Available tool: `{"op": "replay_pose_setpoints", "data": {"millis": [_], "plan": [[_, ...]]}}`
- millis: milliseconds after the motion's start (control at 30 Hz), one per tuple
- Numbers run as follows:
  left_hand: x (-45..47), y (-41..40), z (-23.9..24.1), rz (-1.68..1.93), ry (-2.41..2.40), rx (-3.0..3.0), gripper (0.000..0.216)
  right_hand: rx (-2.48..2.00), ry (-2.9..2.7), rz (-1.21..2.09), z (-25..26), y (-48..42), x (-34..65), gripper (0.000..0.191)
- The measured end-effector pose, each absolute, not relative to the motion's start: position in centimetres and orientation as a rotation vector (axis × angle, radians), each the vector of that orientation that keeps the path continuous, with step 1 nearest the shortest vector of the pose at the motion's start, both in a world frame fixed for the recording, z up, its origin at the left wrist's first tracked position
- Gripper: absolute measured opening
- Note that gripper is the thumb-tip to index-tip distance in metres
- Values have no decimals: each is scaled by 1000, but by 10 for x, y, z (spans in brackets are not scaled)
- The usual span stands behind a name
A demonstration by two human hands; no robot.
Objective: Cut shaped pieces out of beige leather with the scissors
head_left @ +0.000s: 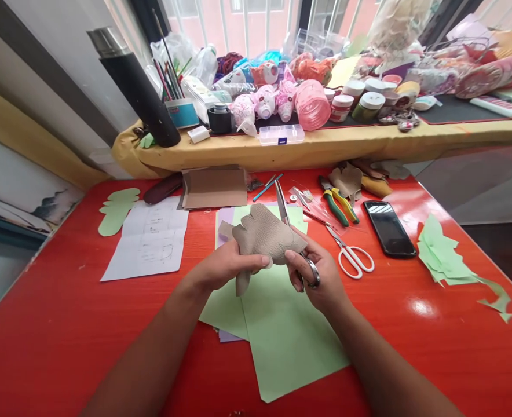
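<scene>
Head view: left hand (227, 263) pinches beige leather piece (262, 234), thumb against fingers, holding it above green paper (291, 336) on red table (65, 324). Right hand (321, 278) has fingers curled through scissors (282, 209) handles, blades rising behind the piece's right edge; whether they're biting is unclear. Best practice: keep leather taut, turn the piece rather than the blades, short snips.
</scene>
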State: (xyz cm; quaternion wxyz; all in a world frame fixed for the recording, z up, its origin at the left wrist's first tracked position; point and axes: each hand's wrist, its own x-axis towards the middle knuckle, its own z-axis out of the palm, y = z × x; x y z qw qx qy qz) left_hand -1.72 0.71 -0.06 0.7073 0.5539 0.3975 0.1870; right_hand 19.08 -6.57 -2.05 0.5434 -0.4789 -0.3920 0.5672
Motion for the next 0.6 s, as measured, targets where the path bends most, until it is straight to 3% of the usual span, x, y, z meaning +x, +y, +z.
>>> {"op": "replay_pose_setpoints", "data": {"millis": [200, 333, 600], "plan": [[-18, 9, -1, 476, 936, 1290, 38, -1105, -977, 1388, -18, -65, 194, 72], [-29, 16, 4, 569, 896, 1286, 53, -1038, -1022, 1467, -21, -65, 195, 74], [-14, 8, -3, 547, 901, 1118, 60, -1051, -992, 1417, -25, -64, 195, 75]]}}
